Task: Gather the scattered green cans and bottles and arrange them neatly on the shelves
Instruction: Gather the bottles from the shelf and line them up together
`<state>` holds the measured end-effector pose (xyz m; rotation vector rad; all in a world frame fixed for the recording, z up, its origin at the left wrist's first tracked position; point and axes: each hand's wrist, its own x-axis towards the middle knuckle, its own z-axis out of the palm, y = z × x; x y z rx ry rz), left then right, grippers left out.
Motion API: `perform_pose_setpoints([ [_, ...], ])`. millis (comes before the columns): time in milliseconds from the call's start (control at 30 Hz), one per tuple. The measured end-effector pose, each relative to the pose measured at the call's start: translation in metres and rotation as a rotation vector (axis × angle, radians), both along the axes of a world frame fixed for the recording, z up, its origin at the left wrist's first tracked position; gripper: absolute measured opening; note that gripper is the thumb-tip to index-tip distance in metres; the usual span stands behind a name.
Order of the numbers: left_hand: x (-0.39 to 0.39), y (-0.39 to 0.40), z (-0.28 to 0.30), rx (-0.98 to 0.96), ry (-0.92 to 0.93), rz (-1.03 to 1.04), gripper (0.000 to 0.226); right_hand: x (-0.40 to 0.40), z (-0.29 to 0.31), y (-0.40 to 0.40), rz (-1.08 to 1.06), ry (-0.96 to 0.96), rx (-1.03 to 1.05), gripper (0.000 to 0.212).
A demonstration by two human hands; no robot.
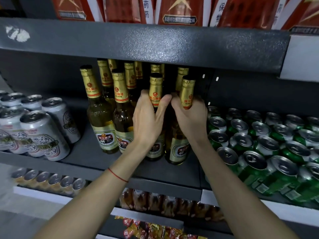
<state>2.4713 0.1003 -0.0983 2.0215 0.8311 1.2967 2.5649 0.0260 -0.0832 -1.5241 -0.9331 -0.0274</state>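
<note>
Several glass beer bottles with gold foil necks stand in rows on the dark middle shelf [96, 163]. My left hand [148, 121] grips the neck of one front bottle [155, 91]. Right beside it, my right hand [189, 119] grips the neck of the front-right bottle [187, 94]. Both bottles stand upright on the shelf, and the two hands touch at the thumbs. Green cans [259, 145] with silver tops are packed in rows on the same shelf, just right of the bottles.
White patterned cans [41, 133] fill the shelf's left end, with bare shelf between them and the bottles. Red boxes [179, 11] stand on the shelf above. Below are a row of cans [50, 181] and snack packets [165, 202].
</note>
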Motion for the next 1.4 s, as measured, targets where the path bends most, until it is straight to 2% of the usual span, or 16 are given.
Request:
perform_pose_setpoints([
  [200, -0.008, -0.003, -0.002, 0.057, 0.025, -0.009, 0.042, -0.001, -0.004, 0.007, -0.06, 0.001, -0.046, 0.047],
  [333, -0.013, -0.003, -0.003, 0.057, -0.002, -0.1, 0.039, -0.01, -0.006, 0.004, -0.165, 0.036, -0.009, 0.049],
  [433, -0.024, -0.005, -0.003, 0.039, -0.013, -0.165, 0.055, -0.014, -0.007, 0.0, -0.196, 0.02, -0.001, 0.037],
  [500, -0.04, -0.008, -0.005, 0.064, -0.037, -0.19, 0.063, -0.014, -0.014, -0.005, -0.185, -0.001, -0.025, 0.041],
  [667, -0.097, 0.014, -0.023, 0.308, -0.277, -0.063, 0.048, -0.017, -0.035, -0.017, -0.133, 0.033, -0.028, 0.06],
  [733, -0.113, 0.037, -0.029, 0.341, -0.329, 0.026, 0.053, -0.018, -0.037, -0.019, -0.106, 0.086, -0.047, 0.063],
  [833, -0.127, 0.07, -0.029, 0.179, -0.302, 0.086, 0.07, -0.019, -0.038, -0.018, -0.064, 0.177, -0.091, 0.072],
  [1000, -0.133, 0.113, -0.016, -0.337, -0.243, -0.077, 0.104, -0.022, -0.036, -0.015, -0.064, 0.201, -0.07, 0.064],
  [1033, -0.133, 0.119, -0.015, -0.388, -0.222, -0.13, 0.1, -0.022, -0.037, -0.014, -0.06, 0.215, -0.058, 0.062],
  [1100, -0.133, 0.122, -0.015, -0.469, -0.173, -0.228, 0.08, -0.022, -0.041, -0.015, -0.052, 0.25, -0.044, 0.065],
  [1200, -0.131, 0.119, -0.019, -0.571, -0.188, -0.322, 0.056, -0.021, -0.043, -0.015, -0.035, 0.292, -0.03, 0.07],
  [1333, -0.13, 0.117, -0.021, -0.597, -0.233, -0.336, 0.044, -0.027, -0.041, -0.014, -0.011, 0.335, 0.014, 0.044],
  [1400, -0.13, 0.117, -0.021, -0.592, -0.23, -0.341, 0.041, -0.03, -0.04, -0.012, -0.01, 0.352, 0.032, 0.042],
])
